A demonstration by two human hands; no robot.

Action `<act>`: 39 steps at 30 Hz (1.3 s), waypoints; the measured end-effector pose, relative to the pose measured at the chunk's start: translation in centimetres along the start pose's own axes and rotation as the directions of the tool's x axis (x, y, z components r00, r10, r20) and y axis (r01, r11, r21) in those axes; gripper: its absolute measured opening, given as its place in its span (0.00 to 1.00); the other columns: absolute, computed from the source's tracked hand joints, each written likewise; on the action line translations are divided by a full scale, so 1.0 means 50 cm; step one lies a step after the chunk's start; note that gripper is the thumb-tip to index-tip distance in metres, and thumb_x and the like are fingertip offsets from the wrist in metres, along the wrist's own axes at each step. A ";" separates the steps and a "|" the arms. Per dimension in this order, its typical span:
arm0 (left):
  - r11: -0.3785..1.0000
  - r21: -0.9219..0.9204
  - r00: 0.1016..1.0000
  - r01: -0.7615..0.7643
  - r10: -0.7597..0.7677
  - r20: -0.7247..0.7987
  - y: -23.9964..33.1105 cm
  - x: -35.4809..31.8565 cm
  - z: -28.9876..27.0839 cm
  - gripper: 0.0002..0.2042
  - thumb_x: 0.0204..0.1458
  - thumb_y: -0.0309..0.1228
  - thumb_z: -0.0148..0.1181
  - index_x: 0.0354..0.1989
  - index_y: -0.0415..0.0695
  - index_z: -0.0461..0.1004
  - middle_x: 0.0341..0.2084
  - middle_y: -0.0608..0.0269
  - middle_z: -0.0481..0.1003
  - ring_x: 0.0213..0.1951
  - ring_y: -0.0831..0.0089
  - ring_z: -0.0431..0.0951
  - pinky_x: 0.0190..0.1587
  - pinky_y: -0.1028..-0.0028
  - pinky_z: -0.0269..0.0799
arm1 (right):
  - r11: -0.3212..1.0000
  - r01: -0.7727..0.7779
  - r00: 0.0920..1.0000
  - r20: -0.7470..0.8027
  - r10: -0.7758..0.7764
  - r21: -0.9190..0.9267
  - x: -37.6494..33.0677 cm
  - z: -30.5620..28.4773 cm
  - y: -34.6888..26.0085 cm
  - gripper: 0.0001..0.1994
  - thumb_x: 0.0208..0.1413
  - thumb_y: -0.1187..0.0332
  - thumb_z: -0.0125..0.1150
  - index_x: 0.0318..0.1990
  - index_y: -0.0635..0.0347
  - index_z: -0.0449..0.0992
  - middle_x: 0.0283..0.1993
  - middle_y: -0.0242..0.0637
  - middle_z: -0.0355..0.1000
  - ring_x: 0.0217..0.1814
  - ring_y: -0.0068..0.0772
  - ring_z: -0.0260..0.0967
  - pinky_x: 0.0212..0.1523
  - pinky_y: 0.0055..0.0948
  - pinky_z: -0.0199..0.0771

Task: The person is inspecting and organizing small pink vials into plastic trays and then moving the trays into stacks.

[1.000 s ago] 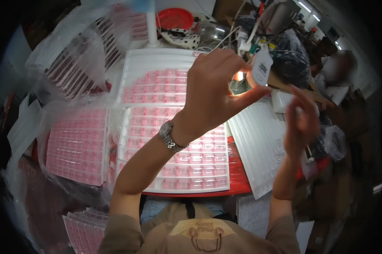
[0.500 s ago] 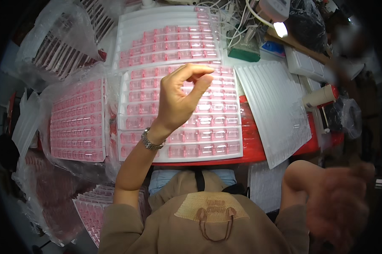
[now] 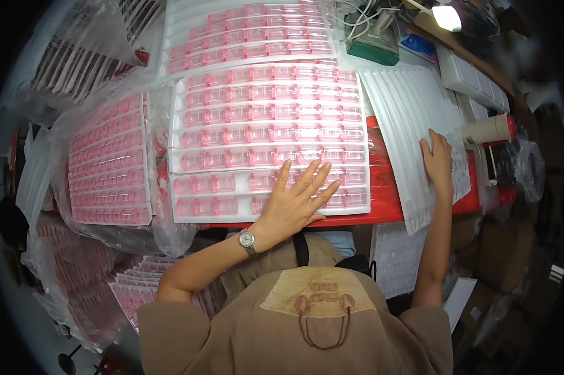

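My left hand [image 3: 294,203], a watch on its wrist, has its fingers spread over the lower right rows of a white tray [image 3: 243,192]. Rows of small clear-pink plastic pieces [image 3: 274,134] fill most of this tray; a gap splits its two nearest rows. Whether the fingertips press on the pieces, I cannot tell. Off to the right, my right hand [image 3: 440,164] rests on a white ribbed tray [image 3: 397,134], fingers stretched out and thumb apart. That tray lies slanted, partly over the red table surface [image 3: 384,169]. Neither hand shows anything held.
Behind stands another tray [image 3: 182,25] partly filled with pink pieces. A plastic-wrapped pink tray [image 3: 107,164] leans at the left, with more stacked trays [image 3: 138,284] below. At the right are a cream cylinder with a red end [image 3: 489,129], a green box [image 3: 374,51] and a lit lamp [image 3: 447,18].
My left hand has come down from above the tray's middle, its curled fingers now spread. My right hand has swung from the blurred lower right up onto the ribbed tray.
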State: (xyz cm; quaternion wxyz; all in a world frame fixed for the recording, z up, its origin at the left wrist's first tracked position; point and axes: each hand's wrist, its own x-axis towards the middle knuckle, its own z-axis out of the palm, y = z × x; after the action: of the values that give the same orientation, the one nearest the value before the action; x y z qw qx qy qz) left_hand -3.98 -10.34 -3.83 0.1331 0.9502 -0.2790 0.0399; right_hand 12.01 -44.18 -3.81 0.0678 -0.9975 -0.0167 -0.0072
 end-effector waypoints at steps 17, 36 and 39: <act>0.862 -0.448 0.646 -0.237 -0.205 -0.735 -0.091 0.256 -0.335 0.26 0.45 0.50 0.62 0.43 0.38 0.71 0.31 0.62 0.71 0.36 0.72 0.70 0.45 0.70 0.62 | 0.646 0.719 0.562 -0.760 -0.326 0.254 0.024 -0.361 -0.293 0.14 0.50 0.71 0.61 0.45 0.63 0.73 0.44 0.42 0.71 0.47 0.36 0.69 0.47 0.30 0.68; -0.554 -0.826 0.976 0.102 -0.106 0.192 -0.045 0.515 -0.254 0.28 0.48 0.63 0.47 0.29 0.44 0.69 0.16 0.76 0.62 0.15 0.87 0.58 0.19 0.84 0.55 | 0.537 0.737 0.032 -0.773 -0.634 -0.410 0.054 -0.463 -0.396 0.10 0.54 0.70 0.49 0.36 0.67 0.74 0.32 0.39 0.74 0.27 0.32 0.70 0.34 0.26 0.67; -0.587 -0.770 0.937 0.250 -0.054 0.345 -0.045 0.498 -0.291 0.26 0.48 0.60 0.49 0.28 0.45 0.69 0.16 0.76 0.61 0.18 0.84 0.58 0.23 0.80 0.59 | 0.618 0.779 0.233 -0.865 -0.445 -0.109 0.057 -0.439 -0.379 0.15 0.57 0.66 0.44 0.37 0.68 0.74 0.35 0.41 0.74 0.32 0.33 0.71 0.39 0.28 0.69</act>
State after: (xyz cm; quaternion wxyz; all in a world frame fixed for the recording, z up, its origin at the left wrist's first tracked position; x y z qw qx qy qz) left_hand 18.17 -17.46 13.39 0.8822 0.3614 -0.0084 -0.3017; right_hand 13.93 -28.27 20.55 0.2328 -0.7411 -0.3811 -0.5014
